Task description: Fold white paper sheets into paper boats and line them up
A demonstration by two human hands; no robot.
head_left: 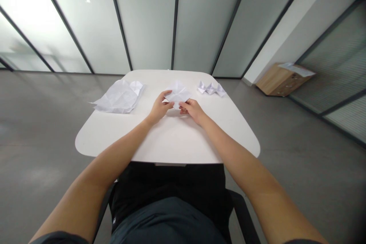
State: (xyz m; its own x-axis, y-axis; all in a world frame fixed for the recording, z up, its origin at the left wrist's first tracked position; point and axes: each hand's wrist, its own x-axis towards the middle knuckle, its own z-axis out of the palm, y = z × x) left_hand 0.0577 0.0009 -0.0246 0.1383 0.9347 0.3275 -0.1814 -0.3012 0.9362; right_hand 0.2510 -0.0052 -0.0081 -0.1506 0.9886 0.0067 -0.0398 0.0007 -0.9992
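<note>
Hands (159,108) (194,110) seemingly pinch creased paper (177,93).

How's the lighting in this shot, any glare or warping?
Head view: strong glare on the glass wall at upper left; the wide lens splays the wall's dark frames outward; the white paper held by the left hand and right hand nearly blends into the pale table, creases faint.

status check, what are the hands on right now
Left hand and right hand both pinching the creased white paper piece, mid-table. Crumpled white sheets left, small folded white paper shapes right, both apart from it.
</note>
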